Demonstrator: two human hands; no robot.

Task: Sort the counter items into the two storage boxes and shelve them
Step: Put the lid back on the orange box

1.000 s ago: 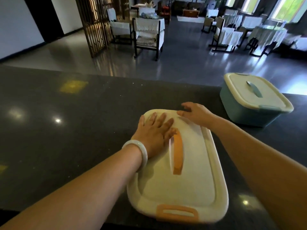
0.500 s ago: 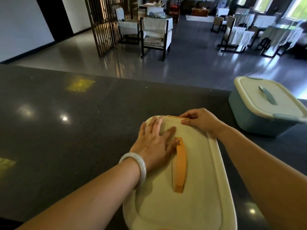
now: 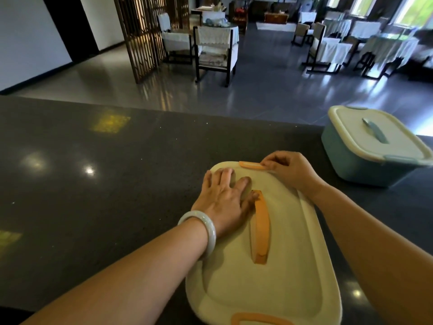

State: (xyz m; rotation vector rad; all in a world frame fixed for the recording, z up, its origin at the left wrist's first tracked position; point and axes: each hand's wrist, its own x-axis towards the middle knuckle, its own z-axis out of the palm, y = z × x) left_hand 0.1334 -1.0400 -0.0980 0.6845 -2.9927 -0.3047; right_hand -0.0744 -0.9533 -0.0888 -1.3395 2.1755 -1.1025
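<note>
On the near counter [image 3: 93, 207] sits the cream box [image 3: 281, 289], stiff smooth plastic, best carried by its orange handle [image 3: 261, 227]. The left hand [image 3: 222, 198] presses flat on the lid; the right hand [image 3: 289, 168] seemingly pinches the far clasp [image 3: 251, 165]. The blue box [image 3: 365, 151] stands far right.

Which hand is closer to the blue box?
Right. The right hand pinches the orange latch, nearer the blue box; the left hand rests flat further away.
</note>
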